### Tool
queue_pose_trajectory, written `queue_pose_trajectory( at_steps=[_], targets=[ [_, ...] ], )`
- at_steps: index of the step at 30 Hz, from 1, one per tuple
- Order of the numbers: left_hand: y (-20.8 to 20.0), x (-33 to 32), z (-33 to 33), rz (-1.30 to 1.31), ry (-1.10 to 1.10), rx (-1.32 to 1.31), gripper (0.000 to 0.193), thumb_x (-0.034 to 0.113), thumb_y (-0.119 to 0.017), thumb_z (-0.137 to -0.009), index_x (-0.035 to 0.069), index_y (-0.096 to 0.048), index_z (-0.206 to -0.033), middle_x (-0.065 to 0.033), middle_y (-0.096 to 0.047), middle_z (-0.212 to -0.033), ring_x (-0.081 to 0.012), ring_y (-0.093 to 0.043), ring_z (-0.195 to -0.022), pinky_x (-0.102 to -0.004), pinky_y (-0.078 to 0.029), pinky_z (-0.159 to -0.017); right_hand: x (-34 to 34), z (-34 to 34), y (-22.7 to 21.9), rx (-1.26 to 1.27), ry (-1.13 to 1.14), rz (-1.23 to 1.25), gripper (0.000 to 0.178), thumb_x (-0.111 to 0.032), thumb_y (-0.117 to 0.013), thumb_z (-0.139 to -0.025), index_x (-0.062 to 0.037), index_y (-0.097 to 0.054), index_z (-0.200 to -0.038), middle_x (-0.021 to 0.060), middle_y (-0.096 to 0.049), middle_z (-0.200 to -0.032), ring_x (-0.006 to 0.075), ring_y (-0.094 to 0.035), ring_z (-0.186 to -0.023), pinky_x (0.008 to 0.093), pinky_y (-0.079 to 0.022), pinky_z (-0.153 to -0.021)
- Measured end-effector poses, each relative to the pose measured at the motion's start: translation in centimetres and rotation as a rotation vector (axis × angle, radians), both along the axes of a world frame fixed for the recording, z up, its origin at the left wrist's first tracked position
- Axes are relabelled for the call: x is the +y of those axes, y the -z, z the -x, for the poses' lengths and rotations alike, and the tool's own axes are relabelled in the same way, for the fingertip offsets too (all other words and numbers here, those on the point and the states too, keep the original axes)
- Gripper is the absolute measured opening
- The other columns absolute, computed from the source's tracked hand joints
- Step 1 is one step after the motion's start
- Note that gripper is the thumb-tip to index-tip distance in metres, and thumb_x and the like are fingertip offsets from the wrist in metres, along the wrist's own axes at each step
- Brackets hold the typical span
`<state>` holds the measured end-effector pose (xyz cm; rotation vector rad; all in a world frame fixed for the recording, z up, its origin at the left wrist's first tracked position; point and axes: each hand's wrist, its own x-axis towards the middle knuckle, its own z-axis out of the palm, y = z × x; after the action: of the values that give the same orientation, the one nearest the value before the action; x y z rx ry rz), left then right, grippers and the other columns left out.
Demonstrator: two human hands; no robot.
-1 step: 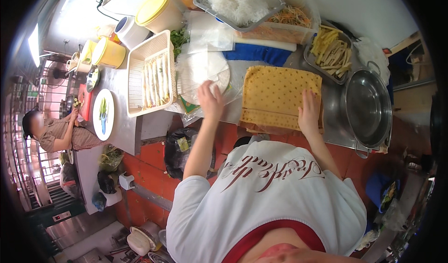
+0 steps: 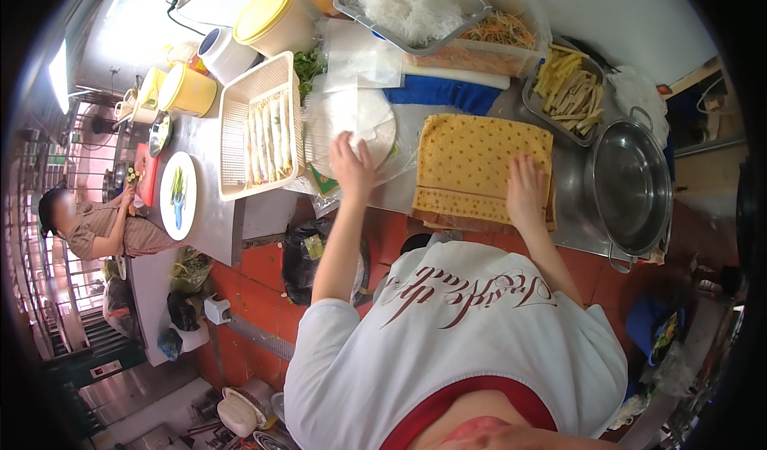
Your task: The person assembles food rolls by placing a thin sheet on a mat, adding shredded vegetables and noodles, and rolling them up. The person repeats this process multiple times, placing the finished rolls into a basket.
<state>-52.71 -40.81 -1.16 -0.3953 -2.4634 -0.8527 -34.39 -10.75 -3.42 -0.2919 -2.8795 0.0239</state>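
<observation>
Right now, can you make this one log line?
left hand: over round white sheets; right hand: on yellow towel; nearby: white rolls in basket

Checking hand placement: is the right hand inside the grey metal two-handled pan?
No, the right hand is on the yellow, dark-spotted rectangular cloth.

Right hand is resting on a folded yellow cloth, left hand is over some round white sheets, plus there's a basket of long pale rolls off left and a metal pan over right.
</observation>
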Motion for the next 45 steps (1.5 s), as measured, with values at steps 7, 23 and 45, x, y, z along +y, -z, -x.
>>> queue_pose_trajectory(
  at_steps=[7,23,45],
  targets=[
    [2.0,-4.3,5.9,0.367,0.159,-0.15,0.033,0.015,-0.06,-0.085,0.012,-0.061,-0.118,-0.0077,-0.055,-0.129,-0.0302,-0.046,-0.125,-0.0492,-0.03,-0.107,-6.1,5.7,-2.0,-0.219,-0.688,0.449,0.069,-0.043,-0.053,-0.09,-0.0006,-0.032,-0.141,0.0167,-0.038,-0.143,0.0285,-0.03,-0.137,0.0468,-0.02,-0.113],
    [0.7,9.8,-3.4,0.356,0.628,-0.106,0.025,0.017,-0.066,-0.08,0.009,-0.063,-0.104,-0.0079,-0.056,-0.105,-0.0273,-0.054,-0.094,-0.0401,-0.045,-0.079,7.9,11.4,-6.8,0.22,-0.017,1.666,0.015,-0.008,-0.052,-0.095,-0.0055,-0.06,-0.107,0.0069,-0.066,-0.099,0.0152,-0.065,-0.083,0.0241,-0.053,-0.069],
    [1.7,9.9,-3.3,0.116,0.303,-0.156,0.025,0.026,-0.072,-0.075,0.012,-0.061,-0.092,-0.0076,-0.056,-0.093,-0.0289,-0.05,-0.094,-0.0418,-0.035,-0.083,6.6,13.3,-8.7,0.491,-0.163,0.928,0.043,-0.019,-0.063,-0.088,-0.0046,-0.052,-0.127,0.0101,-0.059,-0.12,0.02,-0.053,-0.115,0.0341,-0.043,-0.096]
  ],
)
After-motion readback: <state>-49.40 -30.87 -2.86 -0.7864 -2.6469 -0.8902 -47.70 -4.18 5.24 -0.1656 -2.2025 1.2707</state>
